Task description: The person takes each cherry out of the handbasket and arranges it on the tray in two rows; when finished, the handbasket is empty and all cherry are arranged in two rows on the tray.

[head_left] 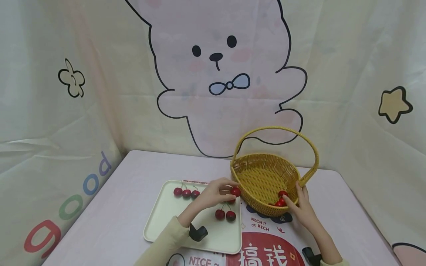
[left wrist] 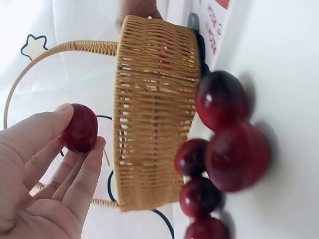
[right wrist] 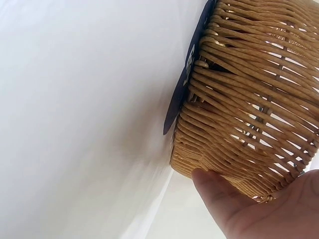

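Note:
My left hand (head_left: 211, 194) pinches a dark red cherry (head_left: 235, 191) between thumb and fingers, over the tray's upper right corner and beside the basket's left side. In the left wrist view the held cherry (left wrist: 80, 128) is above the tray, apart from the wicker wall. The yellow wicker basket (head_left: 256, 170) stands upright with its handle raised, and several red cherries (head_left: 281, 202) lie inside at its right. My right hand (head_left: 304, 211) grips the basket's right rim, and a fingertip (right wrist: 203, 180) touches the outer weave in the right wrist view.
A cream tray (head_left: 159, 225) lies left of the basket, bearing a row of cherries (head_left: 186, 194) at the back and a stemmed pair (head_left: 225, 215) at the right. Printed mat (head_left: 266, 251) shows under the basket and tray. Cloth walls (head_left: 366, 140) enclose the table's back and sides.

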A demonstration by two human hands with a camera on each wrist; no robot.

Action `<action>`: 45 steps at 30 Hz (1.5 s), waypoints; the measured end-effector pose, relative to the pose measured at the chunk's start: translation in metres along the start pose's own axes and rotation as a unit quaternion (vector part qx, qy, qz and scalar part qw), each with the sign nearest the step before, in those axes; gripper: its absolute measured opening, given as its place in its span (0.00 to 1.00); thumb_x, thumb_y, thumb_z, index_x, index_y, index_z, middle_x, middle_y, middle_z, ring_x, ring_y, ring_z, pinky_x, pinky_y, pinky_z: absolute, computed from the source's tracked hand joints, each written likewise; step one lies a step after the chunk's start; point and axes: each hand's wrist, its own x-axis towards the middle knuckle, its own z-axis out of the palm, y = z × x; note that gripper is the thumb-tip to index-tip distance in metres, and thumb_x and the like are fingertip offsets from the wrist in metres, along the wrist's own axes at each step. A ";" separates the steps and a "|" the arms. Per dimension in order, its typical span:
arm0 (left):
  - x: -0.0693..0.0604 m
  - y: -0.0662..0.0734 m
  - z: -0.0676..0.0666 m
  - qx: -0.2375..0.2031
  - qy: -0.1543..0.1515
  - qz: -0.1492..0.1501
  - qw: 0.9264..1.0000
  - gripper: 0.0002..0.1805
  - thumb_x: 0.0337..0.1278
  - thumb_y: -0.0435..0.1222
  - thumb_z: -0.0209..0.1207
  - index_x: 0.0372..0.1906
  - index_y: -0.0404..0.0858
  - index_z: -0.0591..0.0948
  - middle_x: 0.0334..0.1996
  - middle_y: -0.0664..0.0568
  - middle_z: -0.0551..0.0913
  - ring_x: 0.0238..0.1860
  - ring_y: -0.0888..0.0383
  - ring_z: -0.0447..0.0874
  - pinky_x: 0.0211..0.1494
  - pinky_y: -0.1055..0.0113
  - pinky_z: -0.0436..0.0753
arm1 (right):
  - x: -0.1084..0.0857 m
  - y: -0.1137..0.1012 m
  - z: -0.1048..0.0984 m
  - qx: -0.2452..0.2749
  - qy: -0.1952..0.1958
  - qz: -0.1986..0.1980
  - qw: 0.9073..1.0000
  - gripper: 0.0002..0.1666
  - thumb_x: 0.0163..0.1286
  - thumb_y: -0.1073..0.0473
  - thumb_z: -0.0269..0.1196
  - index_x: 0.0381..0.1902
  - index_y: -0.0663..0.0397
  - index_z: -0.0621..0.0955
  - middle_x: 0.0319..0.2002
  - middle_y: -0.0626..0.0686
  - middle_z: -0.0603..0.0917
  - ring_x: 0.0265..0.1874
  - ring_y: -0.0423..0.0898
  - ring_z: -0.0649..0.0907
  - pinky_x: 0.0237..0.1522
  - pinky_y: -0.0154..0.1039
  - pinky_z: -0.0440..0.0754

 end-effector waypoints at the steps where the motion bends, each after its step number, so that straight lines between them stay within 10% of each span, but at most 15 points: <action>1: -0.003 -0.001 -0.002 -0.001 -0.001 -0.001 1.000 0.22 0.55 0.39 0.62 0.56 0.42 0.76 0.50 0.53 0.78 0.54 0.54 0.78 0.51 0.70 0.79 | 0.000 0.000 0.000 0.000 0.000 0.000 1.000 0.52 0.69 0.47 0.54 0.71 0.62 0.35 0.70 0.67 0.32 0.64 0.75 0.52 0.55 0.73 0.56; 24: -0.052 -0.028 -0.020 0.139 -0.008 0.010 0.990 0.16 0.46 0.35 0.67 0.45 0.41 0.82 0.38 0.57 0.79 0.40 0.57 0.76 0.43 0.70 0.78 | 0.002 0.002 0.001 -0.006 -0.001 0.003 1.000 0.52 0.68 0.46 0.54 0.72 0.61 0.36 0.71 0.65 0.31 0.63 0.75 0.53 0.54 0.72 0.59; 45: -0.056 -0.033 -0.016 0.185 -0.027 -0.006 0.982 0.18 0.38 0.30 0.70 0.41 0.36 0.83 0.37 0.51 0.81 0.37 0.57 0.78 0.37 0.76 0.77 | 0.000 0.000 -0.001 -0.009 -0.003 0.004 1.000 0.52 0.68 0.45 0.54 0.72 0.62 0.37 0.71 0.65 0.31 0.63 0.76 0.53 0.53 0.73 0.57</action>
